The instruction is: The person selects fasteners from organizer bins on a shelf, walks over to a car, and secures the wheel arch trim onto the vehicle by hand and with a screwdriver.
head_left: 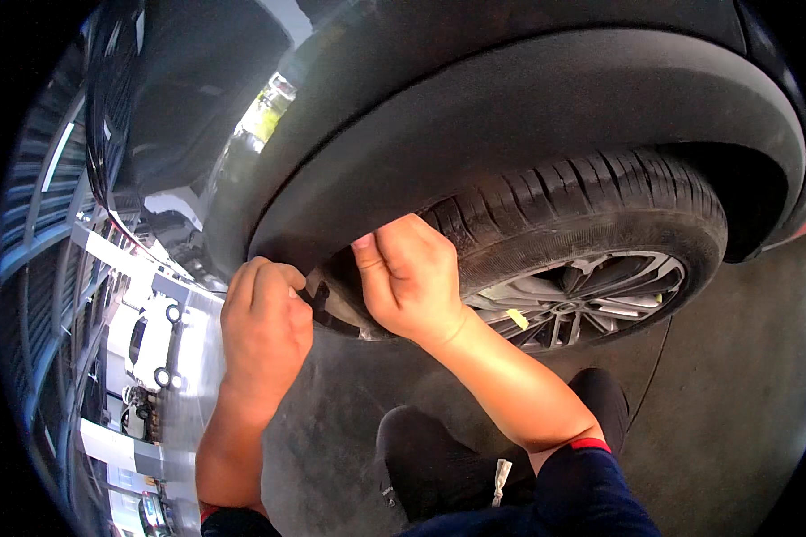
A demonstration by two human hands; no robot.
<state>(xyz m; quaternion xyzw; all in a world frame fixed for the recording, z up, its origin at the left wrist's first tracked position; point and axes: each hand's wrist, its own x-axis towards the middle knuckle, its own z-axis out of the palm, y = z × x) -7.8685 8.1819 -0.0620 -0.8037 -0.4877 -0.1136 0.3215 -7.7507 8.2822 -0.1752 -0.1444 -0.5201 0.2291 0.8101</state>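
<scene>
A dark grey wheel arch trim (pixel 546 107) curves over the car's wheel. At its lower left end, my left hand (pixel 267 313) is closed, with its curled fingers against the trim's edge. Farther right along the lower edge, my right hand (pixel 412 279) pinches at the trim, thumb toward the left. The fingertips of both hands are partly hidden. Behind my right wrist is the tire (pixel 591 188), with a multi-spoke alloy rim (pixel 582 300). Between my hands, part of the wheel well liner (pixel 331 304) shows below the trim.
A yellow tag (pixel 517 319) is on the rim. Dark glossy bodywork (pixel 188 98) rises at upper left. My knees (pixel 434 456) are below the wheel, over the grey floor (pixel 725 376). A white vehicle (pixel 155 340) stands in the background at left.
</scene>
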